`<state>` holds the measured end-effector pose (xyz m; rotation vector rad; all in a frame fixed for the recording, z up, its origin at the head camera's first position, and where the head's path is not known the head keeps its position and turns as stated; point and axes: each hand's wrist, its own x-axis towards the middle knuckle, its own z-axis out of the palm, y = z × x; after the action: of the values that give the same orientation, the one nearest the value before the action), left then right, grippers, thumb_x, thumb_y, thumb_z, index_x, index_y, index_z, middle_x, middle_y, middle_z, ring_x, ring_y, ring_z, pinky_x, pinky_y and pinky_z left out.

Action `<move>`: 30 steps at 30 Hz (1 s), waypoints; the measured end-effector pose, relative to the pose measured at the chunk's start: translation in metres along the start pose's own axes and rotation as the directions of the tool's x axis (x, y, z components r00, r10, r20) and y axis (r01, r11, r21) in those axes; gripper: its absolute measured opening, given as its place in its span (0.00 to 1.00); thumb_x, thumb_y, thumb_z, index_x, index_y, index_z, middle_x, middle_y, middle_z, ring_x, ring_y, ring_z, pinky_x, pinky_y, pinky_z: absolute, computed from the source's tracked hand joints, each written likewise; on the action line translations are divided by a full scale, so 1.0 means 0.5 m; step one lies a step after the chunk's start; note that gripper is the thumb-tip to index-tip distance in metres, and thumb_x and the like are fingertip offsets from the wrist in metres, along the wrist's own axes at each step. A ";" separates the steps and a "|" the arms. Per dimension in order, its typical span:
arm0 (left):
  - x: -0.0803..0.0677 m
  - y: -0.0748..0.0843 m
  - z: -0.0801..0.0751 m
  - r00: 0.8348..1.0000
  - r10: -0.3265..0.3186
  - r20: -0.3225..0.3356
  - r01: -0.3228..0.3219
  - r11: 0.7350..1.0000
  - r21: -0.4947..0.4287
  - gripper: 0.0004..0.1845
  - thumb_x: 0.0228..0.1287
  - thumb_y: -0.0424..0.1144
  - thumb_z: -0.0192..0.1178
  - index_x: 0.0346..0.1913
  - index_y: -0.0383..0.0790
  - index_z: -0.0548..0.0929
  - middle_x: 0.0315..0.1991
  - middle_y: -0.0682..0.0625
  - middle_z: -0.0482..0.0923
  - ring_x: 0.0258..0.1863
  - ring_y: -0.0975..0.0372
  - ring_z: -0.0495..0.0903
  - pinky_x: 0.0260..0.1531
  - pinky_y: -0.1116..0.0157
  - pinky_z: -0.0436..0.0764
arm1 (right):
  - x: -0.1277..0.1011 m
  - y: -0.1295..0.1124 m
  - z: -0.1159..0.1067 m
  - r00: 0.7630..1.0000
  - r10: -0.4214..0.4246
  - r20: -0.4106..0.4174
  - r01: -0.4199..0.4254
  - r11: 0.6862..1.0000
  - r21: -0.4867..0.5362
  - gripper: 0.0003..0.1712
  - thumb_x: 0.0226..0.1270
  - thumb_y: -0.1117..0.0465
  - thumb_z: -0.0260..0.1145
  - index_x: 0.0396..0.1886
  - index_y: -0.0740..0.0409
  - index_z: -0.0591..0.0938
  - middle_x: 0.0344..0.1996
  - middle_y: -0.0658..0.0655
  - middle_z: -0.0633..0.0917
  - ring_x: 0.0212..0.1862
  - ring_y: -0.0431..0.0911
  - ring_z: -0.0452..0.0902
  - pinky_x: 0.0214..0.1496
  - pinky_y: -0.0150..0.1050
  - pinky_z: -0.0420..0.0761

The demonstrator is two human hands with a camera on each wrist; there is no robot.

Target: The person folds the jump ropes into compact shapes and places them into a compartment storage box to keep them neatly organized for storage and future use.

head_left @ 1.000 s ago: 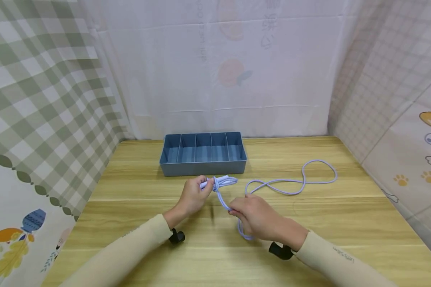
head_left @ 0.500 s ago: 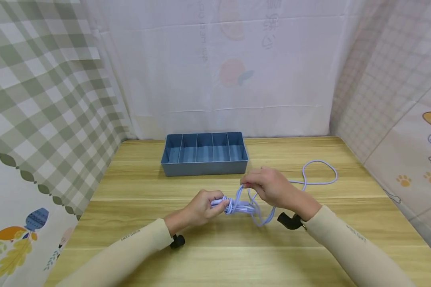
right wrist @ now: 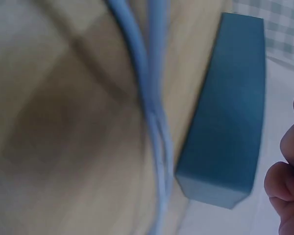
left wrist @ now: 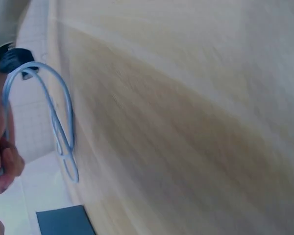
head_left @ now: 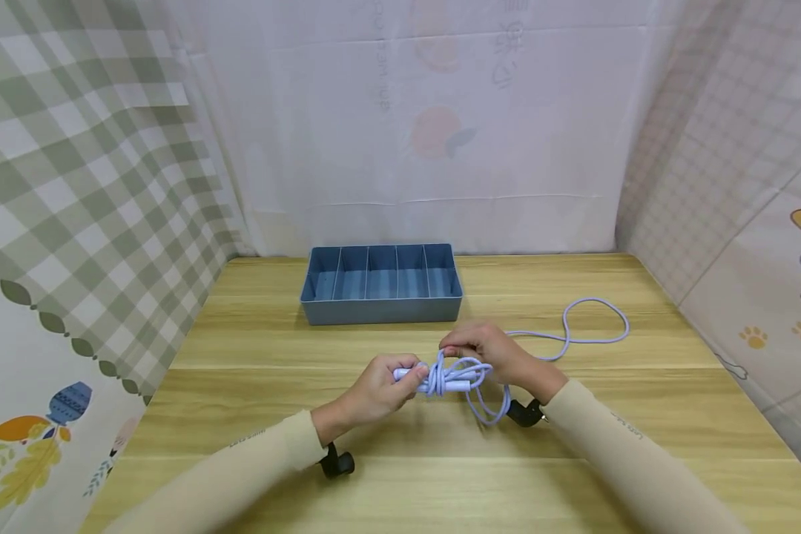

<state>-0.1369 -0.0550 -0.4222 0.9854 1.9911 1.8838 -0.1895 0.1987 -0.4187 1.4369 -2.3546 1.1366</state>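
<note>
While the pale blue cable [head_left: 449, 378] sits bunched into a wrapped bundle at the centre of the frame, just above the tabletop [head_left: 400, 482], both hands are on it. The left hand [head_left: 380, 387] grips the bundle's left end, fingers curled round it, a white plug tip poking out between thumb and fingers. The right hand [head_left: 490, 351] comes in from the upper right of the bundle, fingers bent and pinching a strand at its top. A loose loop droops below the bundle, down by the right wrist. The rest of the cable trails away to the right and lies flat in a big curl near the right edge of the tabletop. In the left wrist view the cable [left wrist: 59, 127] hangs in a long loop at the left of the frame; in the right wrist view two strands [right wrist: 152, 98] run down the middle, blurred. Behind the hands, toward the top of the tabletop, stands a blue divided tray [head_left: 380, 305], well apart from the bundle. Patterned cloth [head_left: 73, 185] hangs on the left.
</note>
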 end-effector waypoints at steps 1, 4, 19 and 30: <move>0.001 0.000 -0.001 0.999 -0.036 -0.018 0.035 0.999 -0.036 0.15 0.80 0.34 0.53 0.33 0.29 0.79 0.18 0.54 0.66 0.15 0.68 0.62 0.15 0.72 0.61 | -0.003 0.003 0.007 1.000 0.024 -0.004 -0.024 1.000 0.000 0.09 0.63 0.74 0.72 0.41 0.60 0.88 0.37 0.55 0.89 0.39 0.45 0.84 0.43 0.40 0.84; 0.007 -0.003 -0.005 0.985 -0.152 -0.075 0.137 0.975 -0.176 0.17 0.81 0.37 0.51 0.38 0.24 0.79 0.18 0.52 0.67 0.14 0.68 0.62 0.13 0.72 0.62 | -0.012 0.005 0.029 0.992 0.124 -0.021 -0.125 0.992 -0.033 0.13 0.61 0.77 0.68 0.43 0.61 0.87 0.39 0.56 0.89 0.42 0.45 0.84 0.46 0.43 0.85; 0.052 -0.028 -0.020 0.834 -0.224 -0.505 0.238 0.971 -0.038 0.18 0.77 0.42 0.58 0.29 0.32 0.81 0.15 0.55 0.67 0.12 0.68 0.61 0.12 0.72 0.59 | -0.001 -0.067 0.115 0.990 0.141 -0.025 -0.142 0.943 -0.302 0.10 0.72 0.66 0.66 0.28 0.55 0.78 0.18 0.43 0.71 0.20 0.36 0.63 0.23 0.32 0.67; 0.051 -0.053 -0.047 0.832 -0.140 -0.537 0.290 0.935 0.206 0.17 0.74 0.42 0.60 0.29 0.32 0.84 0.17 0.55 0.71 0.16 0.67 0.64 0.14 0.72 0.61 | -0.006 -0.147 0.102 0.997 -0.033 0.066 0.063 0.856 -0.514 0.05 0.68 0.64 0.66 0.34 0.52 0.78 0.25 0.43 0.75 0.25 0.37 0.67 0.28 0.31 0.57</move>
<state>-0.1778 -0.0570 -0.4369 0.2777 2.5980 1.9098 -0.1158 0.1483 -0.4174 1.3224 -2.3839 0.3937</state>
